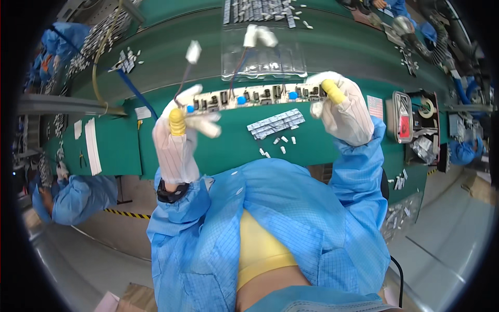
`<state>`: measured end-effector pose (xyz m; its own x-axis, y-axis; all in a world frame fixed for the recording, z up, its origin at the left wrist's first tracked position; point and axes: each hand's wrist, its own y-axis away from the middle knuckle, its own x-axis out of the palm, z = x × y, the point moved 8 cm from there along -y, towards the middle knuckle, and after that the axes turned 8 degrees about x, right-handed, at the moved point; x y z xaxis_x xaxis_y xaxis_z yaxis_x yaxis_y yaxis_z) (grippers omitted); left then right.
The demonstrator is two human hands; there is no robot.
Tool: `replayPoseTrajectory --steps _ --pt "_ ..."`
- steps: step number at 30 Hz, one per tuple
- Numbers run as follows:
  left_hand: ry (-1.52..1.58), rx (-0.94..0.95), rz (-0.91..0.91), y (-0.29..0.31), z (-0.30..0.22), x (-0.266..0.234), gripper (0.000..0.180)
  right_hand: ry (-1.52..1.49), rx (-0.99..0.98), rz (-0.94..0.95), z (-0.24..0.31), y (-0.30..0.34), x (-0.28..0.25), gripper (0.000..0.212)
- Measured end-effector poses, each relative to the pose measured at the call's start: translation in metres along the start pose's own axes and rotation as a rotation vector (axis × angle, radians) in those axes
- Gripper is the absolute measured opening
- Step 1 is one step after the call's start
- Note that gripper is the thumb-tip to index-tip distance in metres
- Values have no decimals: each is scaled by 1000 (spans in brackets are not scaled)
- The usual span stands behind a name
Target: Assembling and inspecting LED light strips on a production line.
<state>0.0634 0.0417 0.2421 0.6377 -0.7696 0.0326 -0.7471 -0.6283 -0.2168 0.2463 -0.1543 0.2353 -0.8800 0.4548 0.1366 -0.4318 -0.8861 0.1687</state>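
A long narrow strip of circuit boards [265,95], cream with black parts and blue round discs, is held level above the green bench. My left hand [176,130], in a white striped glove with a yellow thumb cot, pinches its left end. The right end is gripped by my right hand [345,106], gloved the same way. White connectors [193,52] on thin dark wires stick out past the strip's far edge, blurred by motion. Beneath it, a bundle of silvery wrapped strips [276,124] lies on the mat, with several small white pieces [283,150] scattered nearby.
A clear plastic tray [264,60] sits beyond the strip, on the conveyor belt [182,39]. To the right stand a clear box [402,117] and a bin with a tape roll [427,108]. White strips [93,145] and pliers [82,159] lie left. A co-worker in blue [83,195] works nearby.
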Motion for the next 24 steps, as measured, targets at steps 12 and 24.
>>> replayPoseTrajectory --steps 12,24 --pt "-527 -272 16 -21 279 -159 19 1400 353 -230 -211 -63 -50 50" --pt "-447 149 235 -30 128 -21 38 46 441 -133 -96 -27 -16 19"
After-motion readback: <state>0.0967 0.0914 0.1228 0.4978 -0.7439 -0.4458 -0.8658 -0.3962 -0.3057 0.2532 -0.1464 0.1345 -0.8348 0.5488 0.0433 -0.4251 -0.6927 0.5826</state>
